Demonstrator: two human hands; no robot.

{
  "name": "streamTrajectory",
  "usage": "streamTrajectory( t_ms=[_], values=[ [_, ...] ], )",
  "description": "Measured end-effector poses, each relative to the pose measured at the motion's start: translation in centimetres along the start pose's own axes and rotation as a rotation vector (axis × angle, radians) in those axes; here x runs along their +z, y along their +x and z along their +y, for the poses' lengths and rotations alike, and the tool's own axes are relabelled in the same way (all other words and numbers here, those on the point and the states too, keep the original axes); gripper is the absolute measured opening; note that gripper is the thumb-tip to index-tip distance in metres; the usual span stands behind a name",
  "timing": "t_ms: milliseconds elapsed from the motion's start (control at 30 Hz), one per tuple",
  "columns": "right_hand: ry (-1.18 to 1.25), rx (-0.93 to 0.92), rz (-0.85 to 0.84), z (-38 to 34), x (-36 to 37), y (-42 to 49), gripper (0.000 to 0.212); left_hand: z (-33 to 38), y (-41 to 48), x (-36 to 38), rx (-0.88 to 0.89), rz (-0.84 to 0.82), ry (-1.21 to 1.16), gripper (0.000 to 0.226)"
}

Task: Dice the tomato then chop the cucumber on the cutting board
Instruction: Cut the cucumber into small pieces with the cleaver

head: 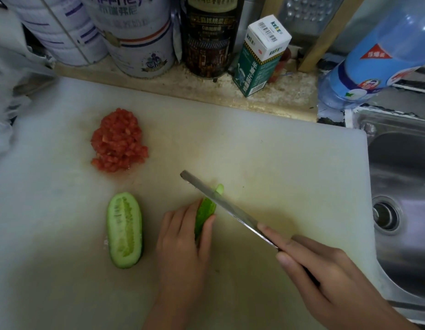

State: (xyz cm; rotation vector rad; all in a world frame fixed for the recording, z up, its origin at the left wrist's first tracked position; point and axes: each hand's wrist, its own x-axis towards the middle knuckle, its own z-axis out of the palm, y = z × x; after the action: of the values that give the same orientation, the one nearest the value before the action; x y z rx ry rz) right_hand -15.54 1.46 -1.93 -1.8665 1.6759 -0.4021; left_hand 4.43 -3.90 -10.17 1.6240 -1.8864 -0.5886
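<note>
On the white plastic cutting board (290, 163), the left hand (183, 244) curls fingers and thumb round 1 green cucumber half (205, 214) lying skin up, while the right hand (325, 272) grips the dark handle of a long steel knife (221, 203), forefinger straight along the spine. The blade stands across that half's far end, 1 thin green slice (220, 188) just beyond it. The other cucumber half (124, 231) lies cut face up left of the hand, the heap of red diced tomato (118, 141) farther back.
</note>
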Motion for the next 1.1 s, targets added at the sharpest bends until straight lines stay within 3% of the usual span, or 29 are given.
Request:
streamTrajectory(
  t_ms=[167, 433, 667, 767, 833, 933, 1100],
  values=[
    [0.016, 0.02, 0.04, 0.1, -0.2, 0.2, 0.043, 0.0, -0.2, -0.3, -0.029, -0.023, -0.03, 0.039],
    [-0.148, 0.047, 0.037, 1.0, -0.6, 0.0, 0.042, 0.7, -0.7, -0.9, -0.025, -0.083, -0.007, 0.044],
    [-0.313, -0.034, 0.091, 1.3, -1.4, -0.2, 0.041, 2.8, 2.5, -3.7, 0.071, 0.175, -0.087, 0.021],
    [-0.379, -0.096, 0.14, 1.5, -1.5, -0.3, 0.041, 3.5, 6.9, -4.0, 0.146, 0.022, 0.007, 0.032],
    [-0.405, -0.119, 0.152, 1.6, -1.5, -0.4, 0.041, 3.8, 9.8, -3.6, 0.224, -0.198, 0.074, 0.039],
    [-0.429, -0.133, 0.15, 1.8, -1.7, -0.7, 0.041, 4.3, 12.2, -2.8, 0.174, -0.521, -0.001, 0.027],
    [-0.443, -0.13, 0.156, 2.2, -2.1, -1.0, 0.042, 4.6, 12.5, -1.1, 0.159, -0.646, -0.001, 0.009]
  ],
)
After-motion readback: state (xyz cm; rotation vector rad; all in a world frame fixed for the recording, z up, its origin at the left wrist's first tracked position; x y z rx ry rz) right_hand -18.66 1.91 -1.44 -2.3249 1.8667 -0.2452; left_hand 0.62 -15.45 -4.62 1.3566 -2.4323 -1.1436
